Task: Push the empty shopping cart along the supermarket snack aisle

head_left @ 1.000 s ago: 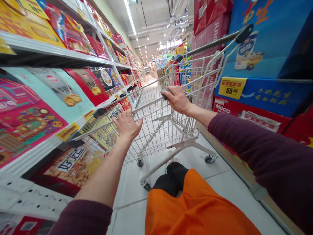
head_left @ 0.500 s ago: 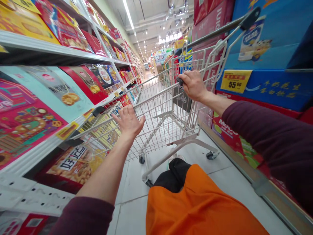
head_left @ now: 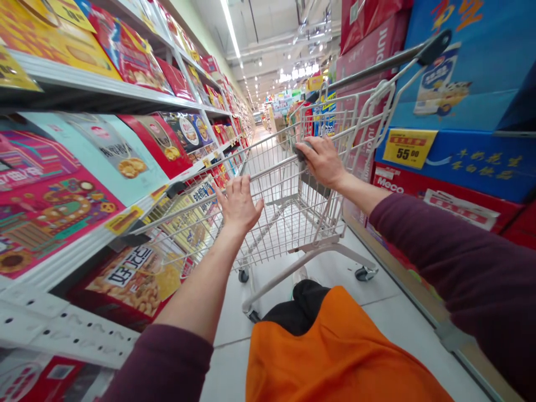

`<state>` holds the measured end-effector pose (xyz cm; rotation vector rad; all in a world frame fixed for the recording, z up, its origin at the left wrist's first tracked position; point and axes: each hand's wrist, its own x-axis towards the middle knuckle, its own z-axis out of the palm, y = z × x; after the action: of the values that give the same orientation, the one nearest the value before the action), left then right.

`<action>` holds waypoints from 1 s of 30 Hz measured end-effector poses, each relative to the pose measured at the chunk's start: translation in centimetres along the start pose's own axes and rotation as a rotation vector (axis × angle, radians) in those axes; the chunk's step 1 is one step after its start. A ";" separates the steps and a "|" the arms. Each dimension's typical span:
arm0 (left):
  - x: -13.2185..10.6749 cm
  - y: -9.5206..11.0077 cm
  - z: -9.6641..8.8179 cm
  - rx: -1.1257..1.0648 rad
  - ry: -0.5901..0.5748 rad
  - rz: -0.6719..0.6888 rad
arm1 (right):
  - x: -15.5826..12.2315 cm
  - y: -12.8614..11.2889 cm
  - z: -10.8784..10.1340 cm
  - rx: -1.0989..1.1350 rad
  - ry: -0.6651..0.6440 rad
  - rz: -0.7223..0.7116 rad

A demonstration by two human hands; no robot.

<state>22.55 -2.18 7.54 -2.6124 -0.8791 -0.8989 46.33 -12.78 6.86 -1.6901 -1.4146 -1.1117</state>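
Observation:
A grey wire shopping cart (head_left: 276,168) stands sideways in front of me, its push bar (head_left: 377,66) up at the right. My left hand (head_left: 238,205) rests on the cart's near side rail with fingers spread and thumb out, not wrapped round it. At the dark corner piece (head_left: 300,151) of the rail, my right hand (head_left: 322,161) has its fingers closed over the top. Only bare wire shows inside the basket. Below the basket, a bent frame tube (head_left: 288,273) runs down to the wheels.
Shelves (head_left: 67,72) of boxed snacks line the left, close to the cart's end. Stacked blue drink cartons (head_left: 473,167) with a yellow price card (head_left: 409,148) stand at the right. A pale tiled floor (head_left: 228,365) leads down the aisle.
My left hand has shifted right along the rail, and my right hand sits slightly lower and further left. The camera view has moved a little; the cart keeps nearly the same pose.

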 end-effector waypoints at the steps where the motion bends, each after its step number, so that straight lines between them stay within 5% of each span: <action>1: 0.0 -0.1 0.0 -0.006 0.003 -0.004 | -0.2 1.0 -0.4 -0.008 0.017 0.031; 7: -0.1 0.2 0.0 -0.045 0.009 -0.020 | -0.4 3.6 -1.0 -0.048 0.099 0.129; 17: 0.0 1.0 0.3 -0.036 0.042 -0.063 | 0.9 -5.5 2.6 0.015 -0.029 -0.079; 20: 0.0 0.8 0.1 -0.031 0.030 -0.057 | 0.6 -3.8 1.8 0.022 -0.028 -0.081; 26: -0.1 1.0 -0.1 -0.060 0.033 -0.068 | -0.8 3.6 -1.1 -0.031 0.087 0.061; 30: -0.2 1.2 0.0 -0.051 0.050 -0.072 | -0.9 4.4 -1.3 -0.049 0.133 0.124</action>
<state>23.14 -3.20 7.43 -2.6036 -0.9552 -1.0133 50.32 -15.20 6.75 -1.6801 -1.1934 -1.1744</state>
